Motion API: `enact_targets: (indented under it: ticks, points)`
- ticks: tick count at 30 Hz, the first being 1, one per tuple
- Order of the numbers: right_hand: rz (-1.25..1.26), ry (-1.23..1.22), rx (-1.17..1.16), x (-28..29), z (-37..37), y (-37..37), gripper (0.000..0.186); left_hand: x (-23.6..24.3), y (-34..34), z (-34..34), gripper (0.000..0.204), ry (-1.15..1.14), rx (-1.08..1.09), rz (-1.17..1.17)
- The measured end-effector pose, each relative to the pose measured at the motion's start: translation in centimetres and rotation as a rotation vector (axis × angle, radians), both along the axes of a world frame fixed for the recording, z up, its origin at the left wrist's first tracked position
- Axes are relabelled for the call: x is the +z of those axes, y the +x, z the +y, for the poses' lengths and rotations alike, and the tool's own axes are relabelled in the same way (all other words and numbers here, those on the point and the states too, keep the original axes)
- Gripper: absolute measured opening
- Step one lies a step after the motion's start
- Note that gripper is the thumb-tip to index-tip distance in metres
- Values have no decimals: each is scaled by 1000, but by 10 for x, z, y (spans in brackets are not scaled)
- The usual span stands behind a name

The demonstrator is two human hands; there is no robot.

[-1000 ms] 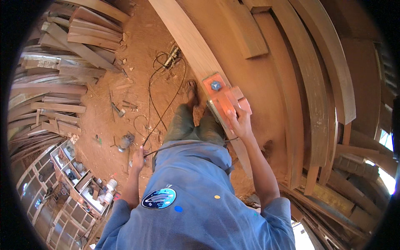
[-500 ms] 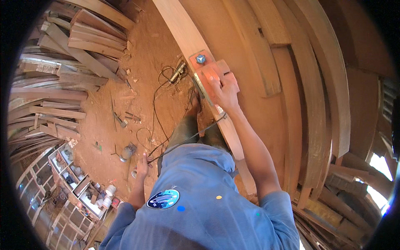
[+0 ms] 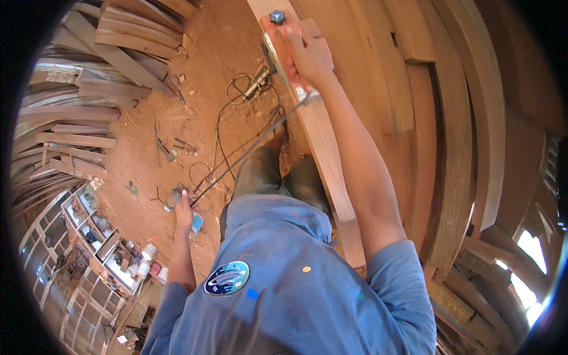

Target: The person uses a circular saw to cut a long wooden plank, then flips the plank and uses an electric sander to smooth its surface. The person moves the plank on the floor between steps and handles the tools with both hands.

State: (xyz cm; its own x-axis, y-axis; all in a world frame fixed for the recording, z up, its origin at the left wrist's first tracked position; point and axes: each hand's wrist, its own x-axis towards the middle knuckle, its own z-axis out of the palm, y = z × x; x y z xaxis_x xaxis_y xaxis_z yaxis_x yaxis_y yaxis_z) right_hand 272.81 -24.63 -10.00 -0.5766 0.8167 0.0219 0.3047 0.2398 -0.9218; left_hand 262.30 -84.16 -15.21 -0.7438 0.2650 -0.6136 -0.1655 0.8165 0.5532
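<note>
My right hand (image 3: 307,56) grips an orange power planer (image 3: 293,32) with a blue front knob (image 3: 277,17), which rests on a long, pale wooden board (image 3: 337,171) running lengthwise on my right. A black cord (image 3: 254,145) runs from the planer's rear down toward my left hand (image 3: 184,207), whose fingers are closed on it out at my left side. My forearms reach in from the lower edge, and my sandalled foot shows below the board's left edge.
Lumber stacks (image 3: 89,112) line the left; dark boards (image 3: 449,136) fill the right. On the dirt floor (image 3: 142,165) lie coiled cords, a power tool (image 3: 255,83), hand tools (image 3: 170,152) and wood scraps. A compartmented white shelf unit (image 3: 124,260) with containers stands at lower left.
My right hand and the planer have moved forward along the board, toward the top of the view, with my arm stretching out. My left hand, still on the cord, has shifted slightly.
</note>
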Motion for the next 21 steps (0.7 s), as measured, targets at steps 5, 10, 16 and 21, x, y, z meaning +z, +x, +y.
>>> enact_targets:
  ticks: [5,10,16,21]
  points:
    - [37,-83,63,4,-97,159,54,7,48,-15,78,-171,-38,-36]
    - [-74,-266,49,18,-214,345,53,-18,97,-27,80,-193,-254,-150]
    - [-205,-530,6,1,-305,502,56,2,145,39,79,-145,-458,-197]
    - [-161,-459,20,6,-260,441,55,-5,131,19,79,-125,-313,-224]
